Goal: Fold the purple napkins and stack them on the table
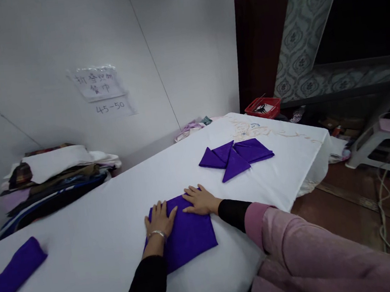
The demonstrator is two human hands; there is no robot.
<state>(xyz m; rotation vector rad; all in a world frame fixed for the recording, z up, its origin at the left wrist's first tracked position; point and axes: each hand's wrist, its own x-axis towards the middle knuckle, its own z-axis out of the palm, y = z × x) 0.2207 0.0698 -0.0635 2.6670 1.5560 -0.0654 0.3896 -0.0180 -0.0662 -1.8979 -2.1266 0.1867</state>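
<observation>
A purple cloth napkin (190,236), folded into a rough square, lies on the white-covered table in front of me. My left hand (159,220) rests flat on its far left part, fingers spread, a bracelet at the wrist. Across the far right edge of the same napkin lies my right hand (200,201), its fingers stretched out and apart. Just beyond it sits a second purple napkin (235,157), folded into pointed shapes. More purple cloth (15,272) lies at the left, cut off by the view.
The white tablecloth (97,252) has embroidery at its far end. A stack of folded cloths (60,179) stands behind the table at left. A red basket (264,107) sits near the far corner. A white stool (386,141) and a cable (382,208) are at the right.
</observation>
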